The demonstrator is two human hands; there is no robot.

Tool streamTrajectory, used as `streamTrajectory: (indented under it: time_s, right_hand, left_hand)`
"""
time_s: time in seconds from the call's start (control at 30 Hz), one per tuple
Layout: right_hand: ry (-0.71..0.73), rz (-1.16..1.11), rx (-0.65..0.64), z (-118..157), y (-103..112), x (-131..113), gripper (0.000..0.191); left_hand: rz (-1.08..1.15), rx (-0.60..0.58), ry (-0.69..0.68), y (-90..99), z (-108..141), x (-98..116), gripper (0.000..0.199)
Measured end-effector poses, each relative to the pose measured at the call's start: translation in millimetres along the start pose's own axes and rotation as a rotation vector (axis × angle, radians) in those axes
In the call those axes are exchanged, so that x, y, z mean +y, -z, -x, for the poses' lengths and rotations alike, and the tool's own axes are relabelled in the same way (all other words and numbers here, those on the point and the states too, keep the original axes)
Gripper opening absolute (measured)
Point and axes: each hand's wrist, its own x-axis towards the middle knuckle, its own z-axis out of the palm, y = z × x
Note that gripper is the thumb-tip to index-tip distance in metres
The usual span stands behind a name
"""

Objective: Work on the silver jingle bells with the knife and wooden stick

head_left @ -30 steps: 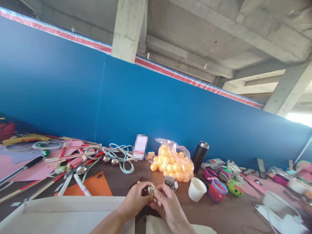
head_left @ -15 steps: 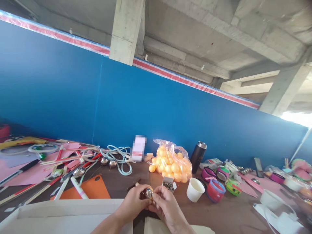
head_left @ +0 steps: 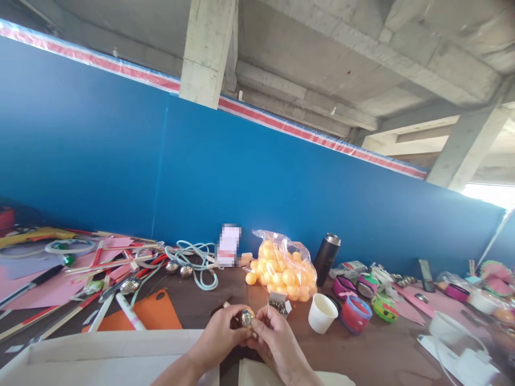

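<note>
A small shiny silver bell with a bit of orange showing at its upper edge sits between my hands at the near middle of the table. My left hand has thumb and forefinger closed around its left side. From the right, my right hand pinches at the same bell, thumb against its lower edge. Fingers cover whatever lies beneath the bell. Just behind my right hand stands a small open box of tiny dark metal pieces. A white paper cup is to its right.
Behind are a clear bag of orange balls, a black bottle and a phone against the blue partition. Sticks, pale cord and orange card clutter the left. Colourful wristband-like items lie right.
Almost nothing differs. Both hands stay around the bell, with only a slight shift of the fingers and the view.
</note>
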Motion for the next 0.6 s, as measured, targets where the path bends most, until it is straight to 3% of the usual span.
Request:
streamTrajectory:
  time_s: [0.13, 0.3, 0.37, 0.47, 0.6]
  right_hand:
    - [0.089, 0.245, 0.092, -1, 2, -4, 0.035]
    - [0.337, 0.753, 0.251, 8, 13, -11, 0.018]
    - [0.291, 0.953, 0.246, 13, 16, -15, 0.009]
    - [0.134, 1.203, 0.189, 18, 15, -19, 0.016]
    - [0.062, 1.335, 0.119, 19, 6, -20, 0.01]
  left_hand:
    - [0.035, 0.079, 0.002, -2.9, -4, -6, 0.032]
    - [-0.067, 0.365, -0.036, 0.4, -7, -11, 0.039]
    - [-0.082, 0.436, -0.058, 4.1, -8, -13, 0.041]
    - [-0.071, 0.49, -0.043, 10.9, -10, -17, 0.045]
    - [-0.073, 0.551, -0.009, 18.6, -14, -25, 0.048]
